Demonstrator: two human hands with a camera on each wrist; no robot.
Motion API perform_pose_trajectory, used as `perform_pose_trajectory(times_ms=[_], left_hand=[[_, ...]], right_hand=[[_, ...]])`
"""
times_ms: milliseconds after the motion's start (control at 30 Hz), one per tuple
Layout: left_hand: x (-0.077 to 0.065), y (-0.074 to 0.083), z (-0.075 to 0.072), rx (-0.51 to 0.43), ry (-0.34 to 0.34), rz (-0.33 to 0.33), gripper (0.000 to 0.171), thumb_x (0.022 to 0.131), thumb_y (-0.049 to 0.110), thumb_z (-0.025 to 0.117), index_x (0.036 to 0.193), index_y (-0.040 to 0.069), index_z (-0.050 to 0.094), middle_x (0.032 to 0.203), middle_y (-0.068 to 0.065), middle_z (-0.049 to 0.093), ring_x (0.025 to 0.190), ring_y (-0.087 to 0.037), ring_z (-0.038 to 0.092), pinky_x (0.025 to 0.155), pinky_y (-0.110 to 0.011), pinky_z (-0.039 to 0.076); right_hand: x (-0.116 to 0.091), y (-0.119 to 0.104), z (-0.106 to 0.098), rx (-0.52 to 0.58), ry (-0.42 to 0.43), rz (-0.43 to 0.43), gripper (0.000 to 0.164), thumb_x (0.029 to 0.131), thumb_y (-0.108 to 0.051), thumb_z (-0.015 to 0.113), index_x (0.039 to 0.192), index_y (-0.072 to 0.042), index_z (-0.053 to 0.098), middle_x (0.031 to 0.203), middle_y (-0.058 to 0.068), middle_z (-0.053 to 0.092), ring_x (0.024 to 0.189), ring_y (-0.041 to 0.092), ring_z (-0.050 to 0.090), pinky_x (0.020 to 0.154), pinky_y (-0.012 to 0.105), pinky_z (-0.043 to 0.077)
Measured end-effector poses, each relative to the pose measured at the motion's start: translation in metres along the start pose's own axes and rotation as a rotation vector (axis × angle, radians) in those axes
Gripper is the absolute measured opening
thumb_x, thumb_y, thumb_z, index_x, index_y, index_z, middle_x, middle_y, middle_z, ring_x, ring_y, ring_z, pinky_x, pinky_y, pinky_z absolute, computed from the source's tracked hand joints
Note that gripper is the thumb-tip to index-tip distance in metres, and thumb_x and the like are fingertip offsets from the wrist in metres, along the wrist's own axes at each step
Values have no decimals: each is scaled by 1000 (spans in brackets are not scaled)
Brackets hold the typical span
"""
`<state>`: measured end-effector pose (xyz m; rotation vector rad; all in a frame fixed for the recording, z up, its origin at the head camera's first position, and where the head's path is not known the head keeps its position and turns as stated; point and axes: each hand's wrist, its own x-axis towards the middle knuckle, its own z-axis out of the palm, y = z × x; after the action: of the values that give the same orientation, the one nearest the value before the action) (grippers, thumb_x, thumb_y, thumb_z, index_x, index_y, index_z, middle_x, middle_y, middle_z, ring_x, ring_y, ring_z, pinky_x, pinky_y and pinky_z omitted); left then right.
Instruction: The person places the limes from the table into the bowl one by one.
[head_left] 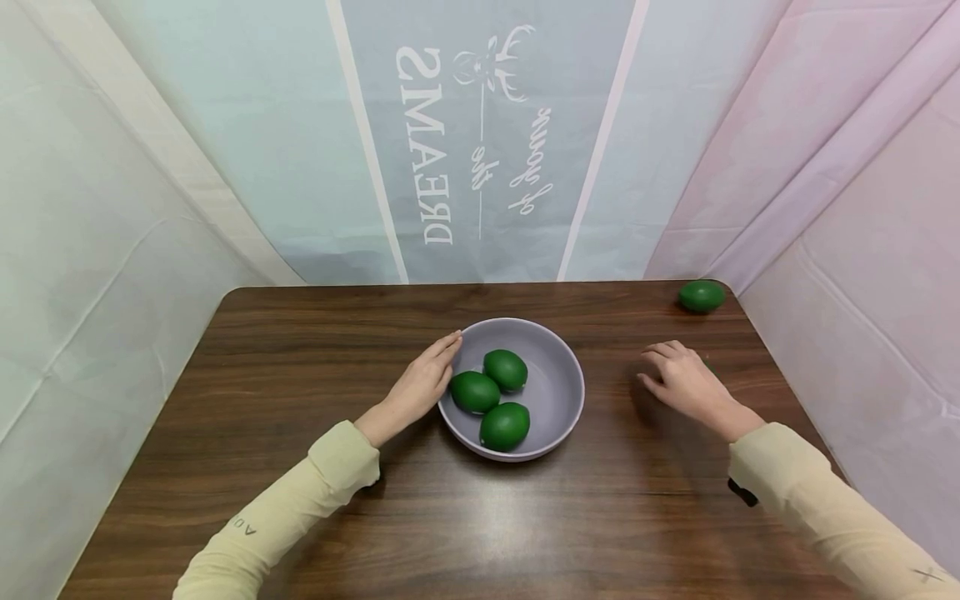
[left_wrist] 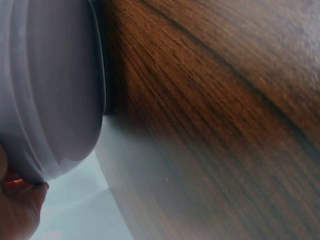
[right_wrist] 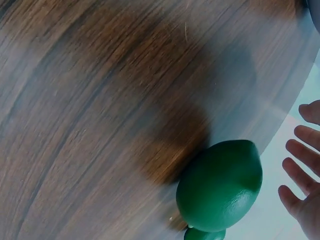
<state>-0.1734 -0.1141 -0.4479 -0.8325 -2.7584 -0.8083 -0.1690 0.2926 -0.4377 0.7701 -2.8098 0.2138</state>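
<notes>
In the head view, a grey-lilac bowl [head_left: 555,400] holds three green limes [head_left: 505,427]. My left hand [head_left: 416,387] rests against the bowl's left side, its fingers fairly straight along the rim. The left wrist view shows fingertips [left_wrist: 37,192] touching the edge of the bowl [left_wrist: 60,85]. To the right of the bowl, my right hand [head_left: 686,379] hovers with relaxed fingers and holds nothing. A lime [right_wrist: 220,185] lies right by it in the right wrist view, mostly hidden behind the hand in the head view. Another lime [head_left: 701,296] lies at the far right corner.
The dark wooden table [head_left: 315,342] has a rounded far edge. Pale cloth hangs close on the left, right and back, and the back cloth [head_left: 480,167] carries printed lettering.
</notes>
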Motion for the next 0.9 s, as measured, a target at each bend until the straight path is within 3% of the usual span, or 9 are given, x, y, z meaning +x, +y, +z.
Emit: perform_pose_trajectory(times_ms=[900], left_hand=[[1, 1, -1, 9, -5, -4, 42, 91, 0, 49, 132, -4, 43, 140, -13, 39, 125, -23, 41, 97, -36, 40]], right_hand=[[-19, 27, -6, 35, -80, 152, 36, 80, -17, 66, 110, 3, 61, 115, 24, 54, 107, 42, 43, 81, 61, 35]])
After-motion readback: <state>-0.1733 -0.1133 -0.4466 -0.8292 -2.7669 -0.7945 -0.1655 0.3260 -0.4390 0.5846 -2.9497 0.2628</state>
